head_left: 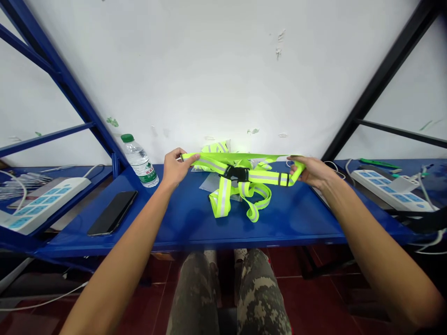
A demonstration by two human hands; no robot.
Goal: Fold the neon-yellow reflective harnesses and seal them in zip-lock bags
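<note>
A neon yellow reflective harness (pixel 267 177) with grey stripes is stretched sideways between my two hands above the blue table. My left hand (pixel 177 166) pinches its belt at the left end, thumb on top. At the right end, the belt loops through the closed fingers of my right hand (pixel 307 171). A black buckle (pixel 236 173) joins the belt near its middle, and a black slider sits close to my right hand. Loose straps hang below the buckle toward the tabletop. Behind the belt lies a clear bag with more neon strapping (pixel 215 147), partly covered.
On the blue table (pixel 188 228) stand a water bottle (pixel 139 160) with a green cap and, nearer the front, a black phone (pixel 112 213). White power strips lie left (pixel 45 204) and right (pixel 391 190). Metal frames flank the table, with a white wall behind.
</note>
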